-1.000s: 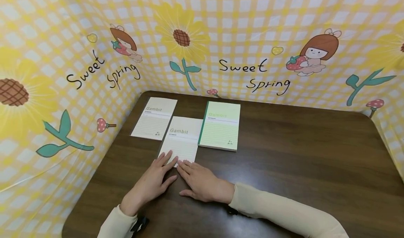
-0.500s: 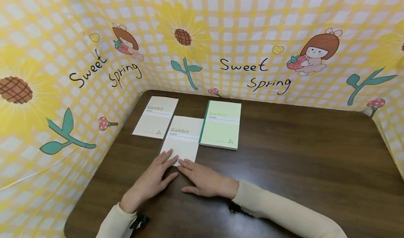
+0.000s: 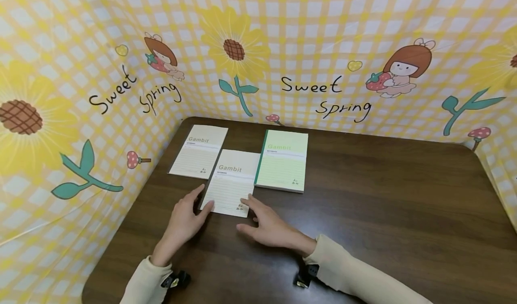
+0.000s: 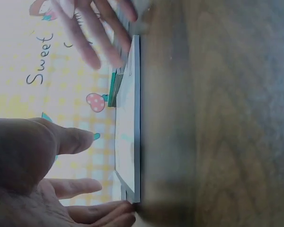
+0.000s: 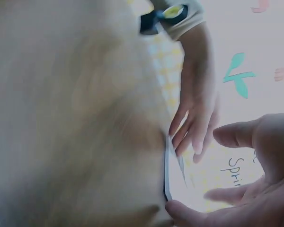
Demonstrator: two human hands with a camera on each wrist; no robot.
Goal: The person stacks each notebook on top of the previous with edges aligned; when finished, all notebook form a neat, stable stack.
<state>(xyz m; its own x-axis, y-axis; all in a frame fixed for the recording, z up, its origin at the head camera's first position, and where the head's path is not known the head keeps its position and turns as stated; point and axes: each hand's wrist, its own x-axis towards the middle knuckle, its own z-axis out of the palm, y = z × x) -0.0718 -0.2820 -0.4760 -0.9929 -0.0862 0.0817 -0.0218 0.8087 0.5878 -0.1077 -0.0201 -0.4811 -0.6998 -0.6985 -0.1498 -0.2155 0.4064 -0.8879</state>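
The middle notebook (image 3: pixel 230 183), cream with "Gambit" on its cover, lies flat on the dark wooden table. At its lower left edge is my left hand (image 3: pixel 183 219), thumb raised apart from the fingers. My right hand (image 3: pixel 272 225) is at the lower right corner, index finger over the cover's edge and thumb held off. In the left wrist view, fingertips of the left hand (image 4: pixel 85 189) reach the end of the notebook (image 4: pixel 128 142) while the thumb stays above it. The right wrist view has a finger of the right hand (image 5: pixel 246 184) by the notebook's corner (image 5: pixel 177 182).
A second cream notebook (image 3: pixel 198 151) lies at the back left. A thicker green notebook (image 3: pixel 281 160) lies at the right, against the middle one's upper right side. Yellow checked cloth (image 3: pixel 315 35) walls the table's back and sides. Wood surface (image 3: pixel 383 205) stretches to the right.
Both hands have moved apart from the middle notebook's bottom edge, the left to its left side and the right to its right corner. The notebooks lie as before.
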